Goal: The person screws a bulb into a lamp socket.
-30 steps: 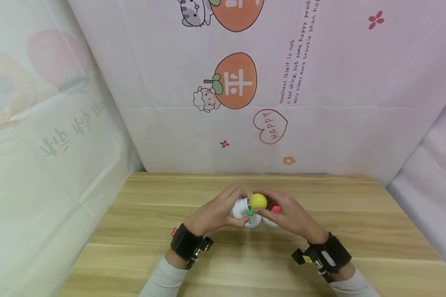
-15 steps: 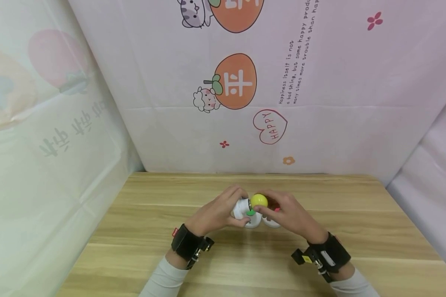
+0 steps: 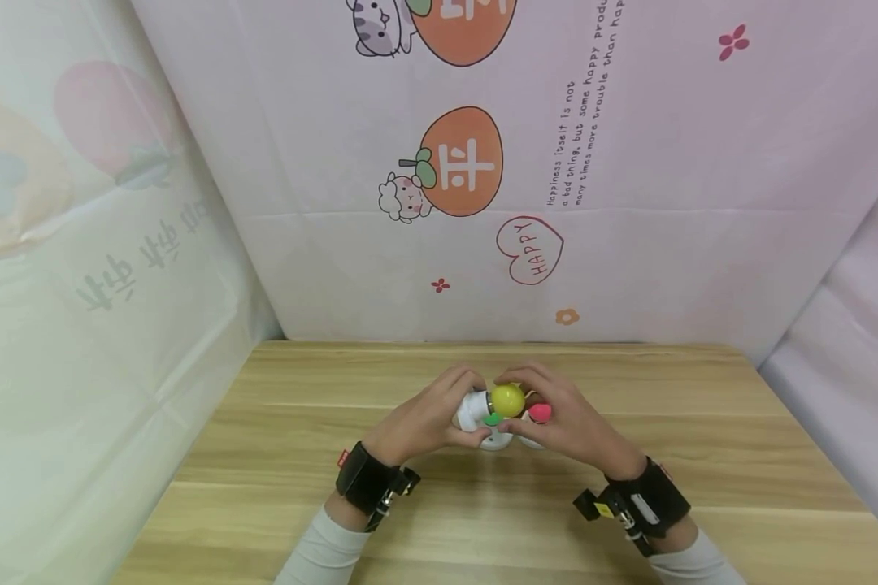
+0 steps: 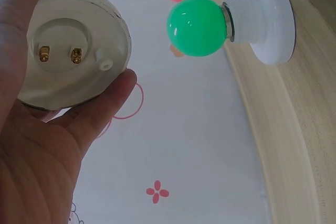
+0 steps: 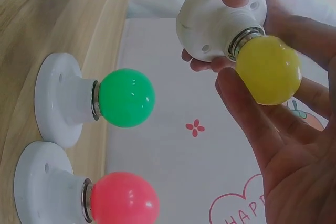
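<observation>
My left hand point(image 3: 435, 410) grips a white lamp holder point(image 3: 472, 410) by its round base. In the left wrist view, two brass contacts show on the underside of the lamp holder point(image 4: 63, 77). A yellow light bulb point(image 5: 269, 71) sits in its socket, with part of the metal screw base visible. My right hand point(image 3: 567, 414) is curled loosely round the bulb, thumb on the near side and fingers on the far side. In the right wrist view, the right thumb point(image 5: 239, 98) lies beside the bulb close to the socket; whether it touches is hard to tell.
Behind the hands, a green bulb point(image 5: 127, 98) and a pink bulb point(image 5: 125, 199) stand upright in white lamp holders, side by side on the wooden table point(image 3: 439, 520). A printed white cloth point(image 3: 380, 268) hangs along the table's back edge.
My right thumb has slid off the front of the yellow bulb to its near side, and the fingers have spread wider round it. The left hand keeps its hold on the lamp holder.
</observation>
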Available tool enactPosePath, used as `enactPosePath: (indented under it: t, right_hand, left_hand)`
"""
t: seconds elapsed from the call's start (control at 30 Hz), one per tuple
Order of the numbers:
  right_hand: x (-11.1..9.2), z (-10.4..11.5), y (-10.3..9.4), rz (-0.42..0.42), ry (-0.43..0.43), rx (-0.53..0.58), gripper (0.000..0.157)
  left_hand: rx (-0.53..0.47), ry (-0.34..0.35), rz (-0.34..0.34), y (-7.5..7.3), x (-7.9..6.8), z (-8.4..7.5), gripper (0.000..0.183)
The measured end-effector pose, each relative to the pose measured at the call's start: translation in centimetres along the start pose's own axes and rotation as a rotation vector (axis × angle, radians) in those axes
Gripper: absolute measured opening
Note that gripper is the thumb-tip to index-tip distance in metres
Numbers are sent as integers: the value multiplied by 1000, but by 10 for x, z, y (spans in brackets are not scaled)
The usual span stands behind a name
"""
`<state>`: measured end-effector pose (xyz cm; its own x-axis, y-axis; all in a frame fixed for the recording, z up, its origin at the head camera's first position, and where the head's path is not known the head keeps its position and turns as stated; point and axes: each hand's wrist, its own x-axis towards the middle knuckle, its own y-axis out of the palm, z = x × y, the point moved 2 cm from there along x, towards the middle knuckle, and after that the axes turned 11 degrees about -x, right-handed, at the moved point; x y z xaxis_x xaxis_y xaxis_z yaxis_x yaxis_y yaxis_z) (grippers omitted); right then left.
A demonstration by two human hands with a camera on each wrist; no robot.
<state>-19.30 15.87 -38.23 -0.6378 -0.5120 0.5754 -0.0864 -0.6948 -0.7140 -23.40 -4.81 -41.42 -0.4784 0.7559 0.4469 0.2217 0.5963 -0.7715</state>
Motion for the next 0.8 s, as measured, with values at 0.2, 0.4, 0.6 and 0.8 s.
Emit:
enactPosePath:
  t: [0.2, 0.4, 0.6, 0.8]
  right_hand:
    - [2, 6, -3, 1, -39, 0, 55]
    - [2, 5, -4, 7, -25, -9, 51]
    - [1, 5, -5, -2, -11, -47, 46]
    - [1, 5, -4, -1, -3, -56, 42]
  left_hand:
    - [-2, 2, -8, -1, -1, 0, 45]
    - [-5, 6, -9, -1, -1, 0, 44]
    - [-4, 14, -15, -1, -1, -1, 43]
    - [9, 21, -17, -1, -1, -2, 43]
